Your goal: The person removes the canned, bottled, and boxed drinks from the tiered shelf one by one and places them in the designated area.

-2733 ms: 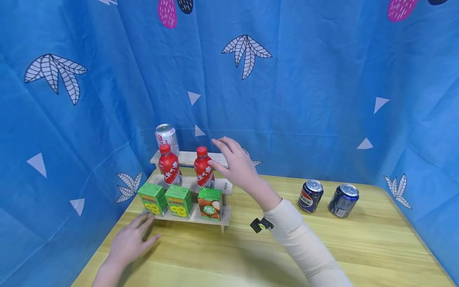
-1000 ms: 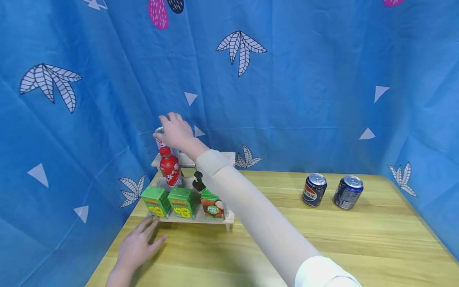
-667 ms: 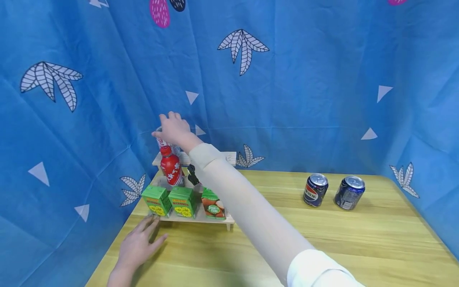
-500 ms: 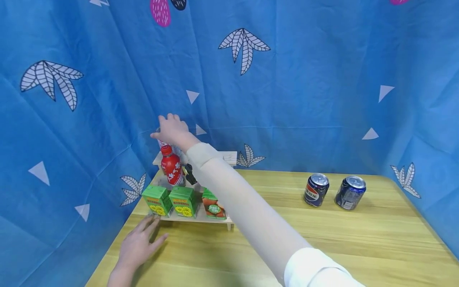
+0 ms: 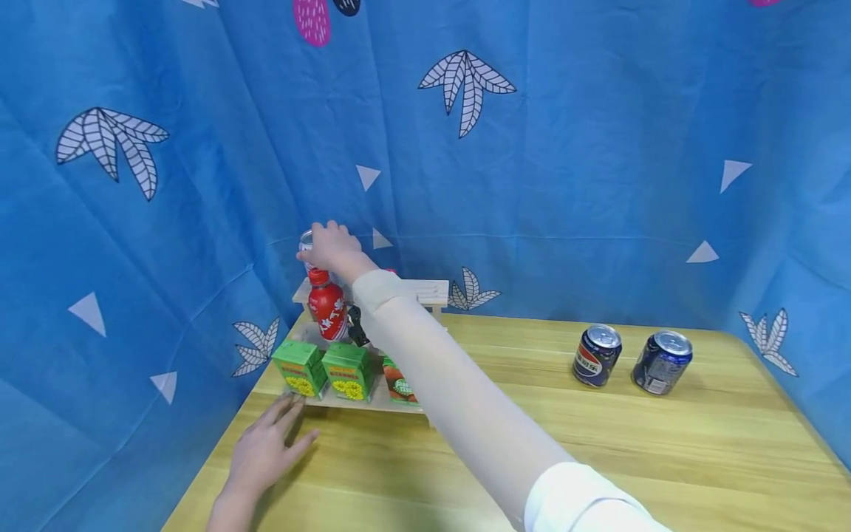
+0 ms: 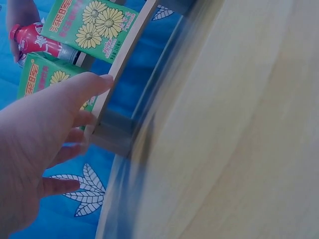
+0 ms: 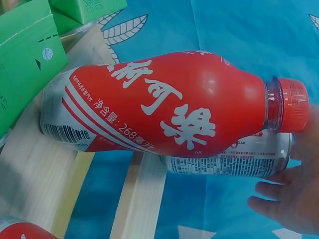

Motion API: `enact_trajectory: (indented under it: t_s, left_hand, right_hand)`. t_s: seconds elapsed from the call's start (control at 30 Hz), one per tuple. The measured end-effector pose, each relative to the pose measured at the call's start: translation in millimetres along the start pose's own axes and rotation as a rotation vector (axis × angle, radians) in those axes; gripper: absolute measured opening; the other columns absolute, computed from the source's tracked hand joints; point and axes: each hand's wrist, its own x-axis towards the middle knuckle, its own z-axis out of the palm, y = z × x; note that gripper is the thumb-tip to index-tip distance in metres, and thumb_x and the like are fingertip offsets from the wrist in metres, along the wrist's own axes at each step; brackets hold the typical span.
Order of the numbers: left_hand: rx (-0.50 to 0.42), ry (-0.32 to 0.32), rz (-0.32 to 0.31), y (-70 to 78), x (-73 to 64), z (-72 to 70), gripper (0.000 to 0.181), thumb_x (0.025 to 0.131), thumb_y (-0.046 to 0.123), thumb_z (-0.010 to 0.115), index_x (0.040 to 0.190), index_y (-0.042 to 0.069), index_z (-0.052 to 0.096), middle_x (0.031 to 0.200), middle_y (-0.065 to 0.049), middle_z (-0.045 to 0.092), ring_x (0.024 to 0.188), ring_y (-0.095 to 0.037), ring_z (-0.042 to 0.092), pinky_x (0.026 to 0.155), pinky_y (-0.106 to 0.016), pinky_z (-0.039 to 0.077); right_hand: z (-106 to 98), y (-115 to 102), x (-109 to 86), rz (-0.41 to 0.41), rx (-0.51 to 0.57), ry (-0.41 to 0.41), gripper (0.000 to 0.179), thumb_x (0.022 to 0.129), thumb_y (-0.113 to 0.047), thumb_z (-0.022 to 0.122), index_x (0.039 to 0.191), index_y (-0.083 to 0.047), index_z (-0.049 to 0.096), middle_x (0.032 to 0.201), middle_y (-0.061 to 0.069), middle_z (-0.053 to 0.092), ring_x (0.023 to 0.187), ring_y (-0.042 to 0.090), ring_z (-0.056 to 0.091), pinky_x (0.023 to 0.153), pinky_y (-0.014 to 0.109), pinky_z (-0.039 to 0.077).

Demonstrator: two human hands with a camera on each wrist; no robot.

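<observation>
In the head view my right hand (image 5: 332, 247) is at the top shelf, with thumb and fingers around the upper part of a white and silver cola can (image 5: 306, 242). The right wrist view shows fingertips by the end of this can (image 7: 234, 159), partly hidden behind a red cola bottle (image 7: 184, 104). That bottle (image 5: 328, 307) stands upright on the middle shelf. My left hand (image 5: 262, 447), fingers loosely spread, has its fingertips at the left front edge of the wooden tiered rack (image 5: 392, 403), below a green drink carton (image 5: 299, 366).
A second green carton (image 5: 349, 369) and a brown-green carton (image 5: 399, 383) share the lowest shelf. My right forearm hides most of another red bottle (image 5: 391, 272). Two dark blue cans (image 5: 597, 356) stand on the right of the wooden table (image 5: 598, 443). Blue cloth (image 5: 565, 185) surrounds the back and sides.
My right hand has gone from the right red bottle leftward to the can on the top shelf, staying there over the last second. The left hand has kept its place at the rack.
</observation>
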Motion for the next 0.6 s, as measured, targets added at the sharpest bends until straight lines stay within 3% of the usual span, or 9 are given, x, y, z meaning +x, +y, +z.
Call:
enact_trajectory:
  t_s: [0.33, 0.6]
  left_hand:
    - [-0.014, 0.01, 0.003, -0.2, 1.1, 0.3, 0.066, 0.082, 0.049, 0.072, 0.131, 0.007, 0.061, 0.14, -0.019, 0.055, 0.115, -0.043, 0.061, 0.084, -0.057, 0.056]
    - [-0.013, 0.002, -0.006, -0.3, 0.4, 0.2, 0.066, 0.082, 0.05, 0.072, 0.131, 0.007, 0.062, 0.139, -0.019, 0.055, 0.115, -0.043, 0.061, 0.085, -0.057, 0.055]
  right_hand:
    - [-4.4, 3.1, -1.9, -0.033, 0.006, 0.017, 0.059, 0.093, -0.049, 0.06, 0.139, -0.017, 0.044, 0.129, 0.001, 0.056, 0.118, 0.015, 0.054, 0.095, 0.03, 0.053]
    - [-3.9, 4.1, -1.4, -0.045, -0.03, 0.026, 0.059, 0.092, -0.05, 0.061, 0.139, -0.017, 0.046, 0.13, 0.0, 0.057, 0.119, 0.015, 0.054, 0.096, 0.031, 0.053]
